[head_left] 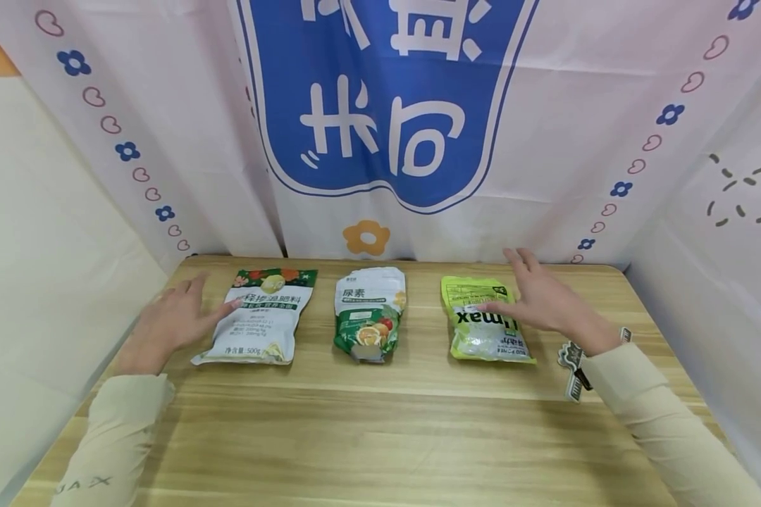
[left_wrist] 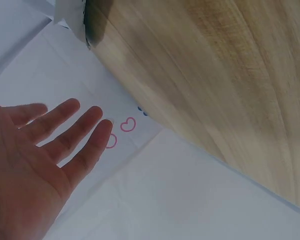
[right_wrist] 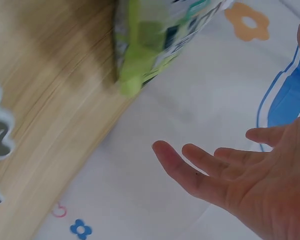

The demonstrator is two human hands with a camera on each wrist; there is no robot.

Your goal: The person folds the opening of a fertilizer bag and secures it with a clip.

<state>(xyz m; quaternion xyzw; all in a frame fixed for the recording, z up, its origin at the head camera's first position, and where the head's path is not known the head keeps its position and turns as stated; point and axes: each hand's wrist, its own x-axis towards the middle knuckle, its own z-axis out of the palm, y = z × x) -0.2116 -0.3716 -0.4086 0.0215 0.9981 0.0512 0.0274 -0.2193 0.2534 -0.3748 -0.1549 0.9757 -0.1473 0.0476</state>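
Observation:
My left hand (head_left: 176, 320) hovers at the left side of a white fertilizer bag (head_left: 254, 324) with a green floral top; its thumb overlaps the bag in the head view. Fingers are spread and relaxed, with nothing in the palm, as the left wrist view also shows. On the right, my right hand (head_left: 548, 299) is held over the right side of a lime-green pouch (head_left: 482, 345) printed "Umax", thumb across it in the head view. In the right wrist view its fingers (right_wrist: 205, 180) are loosely extended and hold nothing. Between these two lies a white and green pouch (head_left: 370, 313) with fruit pictures.
A grey and white flat cutout with a dark strap (head_left: 573, 370) lies by the right wrist, partly hidden by the sleeve. The bags lie in a row on a wooden table (head_left: 368, 436). Behind and beside it hangs white printed cloth (head_left: 564, 148).

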